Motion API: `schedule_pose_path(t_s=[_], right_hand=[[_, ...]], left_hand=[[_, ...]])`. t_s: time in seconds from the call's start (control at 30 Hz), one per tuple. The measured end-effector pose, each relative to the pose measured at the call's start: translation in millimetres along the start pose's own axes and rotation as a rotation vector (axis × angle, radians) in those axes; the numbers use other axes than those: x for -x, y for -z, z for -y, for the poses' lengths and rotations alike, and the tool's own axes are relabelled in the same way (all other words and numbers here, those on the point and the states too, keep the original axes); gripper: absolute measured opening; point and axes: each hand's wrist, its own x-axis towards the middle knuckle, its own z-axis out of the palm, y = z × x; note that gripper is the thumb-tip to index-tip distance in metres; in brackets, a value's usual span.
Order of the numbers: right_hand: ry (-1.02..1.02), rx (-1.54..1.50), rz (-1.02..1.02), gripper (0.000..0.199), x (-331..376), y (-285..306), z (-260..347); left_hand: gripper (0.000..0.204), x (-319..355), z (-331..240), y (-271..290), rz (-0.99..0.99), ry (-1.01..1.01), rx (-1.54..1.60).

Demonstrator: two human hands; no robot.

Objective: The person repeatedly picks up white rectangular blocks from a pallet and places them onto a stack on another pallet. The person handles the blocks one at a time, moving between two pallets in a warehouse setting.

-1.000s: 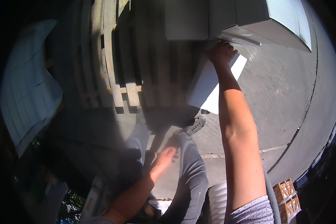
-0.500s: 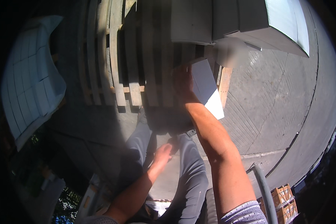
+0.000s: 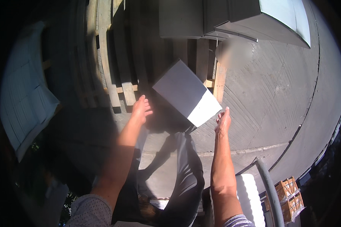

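Observation:
A white cardboard box (image 3: pixel 178 89) sits turned cornerwise over the near edge of a wooden pallet (image 3: pixel 113 85), its near right part in bright sun. Whether it rests on the slats or is off them I cannot tell. My left hand (image 3: pixel 141 110) is to the left of the box, fingers stretched and apart from it. By the box's right corner is my right hand (image 3: pixel 223 122), open, its fingertips very close to the cardboard; contact is unclear.
Larger boxes (image 3: pixel 231 22) stand at the far end of the pallet. White wrapped stacks (image 3: pixel 24 102) are on the left. A grey metal rail (image 3: pixel 268 189) curves at the lower right, near wooden crates (image 3: pixel 288 196). Cracked concrete floor (image 3: pixel 269 98) extends on the right.
The box has turned and shows its broad face. My right hand has let go of it and drawn back to its right corner. My left hand has risen forward to its left side.

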Motion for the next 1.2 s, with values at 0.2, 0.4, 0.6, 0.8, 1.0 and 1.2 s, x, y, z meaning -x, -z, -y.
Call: schedule_pose_path(t_s=[0.2, 0.4, 0.6, 0.8, 1.0, 1.2], right_hand=[[-0.479, -0.466, 0.601, 0.072, -74, -19, -9], [-0.566, -0.628, 0.713, 0.045, -87, -27, -20], [-0.472, -0.574, 0.685, 0.033, -71, -22, -19], [-0.233, -0.594, 0.664, 0.039, -44, -10, -47], [-0.164, -0.654, 0.560, 0.043, -4, 1, -87], [0.160, -0.550, 0.480, 0.041, 63, 9, -52]], left_hand=[[0.036, -64, -84, -59, 0.207, 0.040, -0.419], [0.034, -51, -107, -85, 0.427, 0.094, -0.812], [0.037, -37, -102, -91, 0.449, 0.014, -0.806], [0.035, -73, -97, -72, 0.466, 0.112, -0.663], [0.034, -110, -92, -72, 0.573, 0.241, -0.532], [0.034, -79, -62, -29, 0.638, 0.143, -0.290]])
